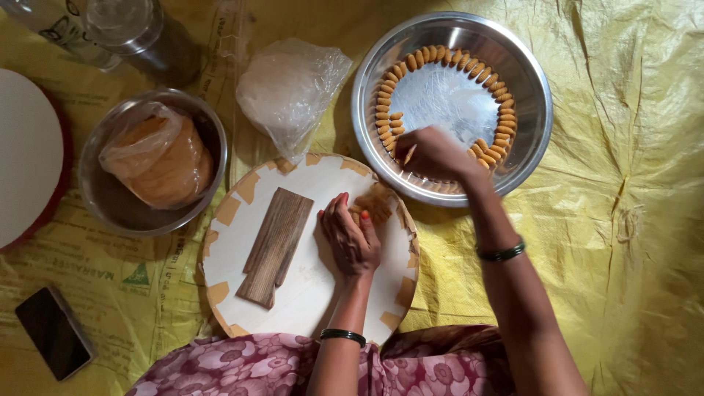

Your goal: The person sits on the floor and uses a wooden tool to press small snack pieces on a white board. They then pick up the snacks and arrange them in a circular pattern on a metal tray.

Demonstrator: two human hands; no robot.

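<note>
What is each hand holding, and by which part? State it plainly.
The left hand presses on the orange dough atop the round board. The right hand pinches one dough piece; which part cannot be told.

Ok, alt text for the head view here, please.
Seen from above, a person's right hand reaches into a steel basin ringed with small orange dough pieces, while the left hand rests on dough on a round white board. A wooden paddle lies on the board; a bowl of bagged dough sits left.

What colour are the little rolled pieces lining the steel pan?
Orange-brown pieces, ringing the steel pan; head view.
</note>
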